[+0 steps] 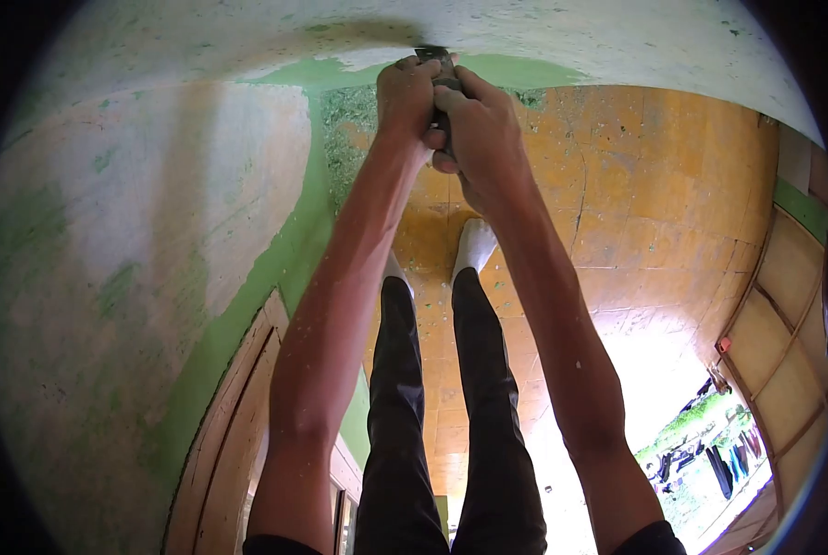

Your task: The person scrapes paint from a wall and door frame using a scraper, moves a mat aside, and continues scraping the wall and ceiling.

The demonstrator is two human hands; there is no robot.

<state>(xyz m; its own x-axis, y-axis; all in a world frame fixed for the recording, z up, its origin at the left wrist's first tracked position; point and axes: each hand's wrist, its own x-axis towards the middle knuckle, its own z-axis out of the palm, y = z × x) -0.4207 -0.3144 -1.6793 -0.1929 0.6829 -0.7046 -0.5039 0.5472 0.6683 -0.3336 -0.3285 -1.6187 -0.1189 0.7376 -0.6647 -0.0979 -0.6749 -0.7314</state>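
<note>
Both hands are wrapped around a dark scraper [435,59], its flat blade end meeting the wall at the top of the head view. My left hand [405,100] closes on it from the left, close behind the blade. My right hand [483,129] grips the handle from the right and a little lower. Fingers cover most of the handle. The wall in front [340,37] is mostly pale and bare, with green paint [516,70] left along its lower part.
Green flakes lie piled on the orange tiled floor [654,185] by the corner. The left wall [136,203] is patchy white with green paint edges, and a wooden frame [224,407] stands below it. A panelled partition [784,314] and a bright opening are at right. My feet [474,245] are beneath.
</note>
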